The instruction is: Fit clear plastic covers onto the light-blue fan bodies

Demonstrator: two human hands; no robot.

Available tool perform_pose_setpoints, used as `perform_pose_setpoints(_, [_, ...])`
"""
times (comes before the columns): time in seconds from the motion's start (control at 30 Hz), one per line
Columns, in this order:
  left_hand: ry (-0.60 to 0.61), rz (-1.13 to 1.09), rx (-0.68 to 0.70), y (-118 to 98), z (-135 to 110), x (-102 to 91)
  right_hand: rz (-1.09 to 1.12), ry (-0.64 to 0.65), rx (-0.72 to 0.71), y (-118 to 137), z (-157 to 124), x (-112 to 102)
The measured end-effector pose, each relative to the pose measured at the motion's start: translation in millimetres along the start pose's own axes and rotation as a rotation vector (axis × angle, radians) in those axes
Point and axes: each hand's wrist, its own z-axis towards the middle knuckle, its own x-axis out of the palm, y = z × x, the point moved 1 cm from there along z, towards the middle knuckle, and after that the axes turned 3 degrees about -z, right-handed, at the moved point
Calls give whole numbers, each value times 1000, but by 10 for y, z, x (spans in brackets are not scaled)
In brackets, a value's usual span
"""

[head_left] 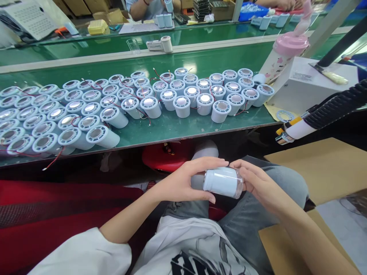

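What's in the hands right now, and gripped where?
One pale blue cylinder, held sideways. The left hand wraps its left end, and the right hand cups its right end.

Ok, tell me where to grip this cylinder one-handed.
Grip the pale blue cylinder round its smooth barrel, left hand coming from above, fingers over the top and thumb beneath. It lies sideways, its clear right end in the right hand, so the barrel is free.

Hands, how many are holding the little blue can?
2. The left hand wraps one end of the can; the right hand holds its clear end.
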Motion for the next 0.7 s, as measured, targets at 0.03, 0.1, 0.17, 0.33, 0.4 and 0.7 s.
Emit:
perform_pose_setpoints(0.03, [1, 4, 14, 2, 2, 1, 28, 4, 11, -11, 8, 9])
perform_pose_setpoints(0.1, [0, 0, 35, 6, 4, 5, 70, 30, 43, -25, 20, 31])
perform_pose_setpoints(0.17, [-7, -21, 38, 9, -3, 14, 105, 67, 86, -28, 28, 49])
perform_pose_setpoints(0.33, [-39, -257, -138, 64, -11, 39, 189, 104, 146, -62, 78, 41])
perform_pose_setpoints(0.4, [-57, -390, -209, 130, 42, 35, 244, 76, 145, -121, 112, 16])
perform_pose_setpoints(0.7, [56, -679, -329, 642, 1062, 124, 690, -391, -87, -367, 258, -189])
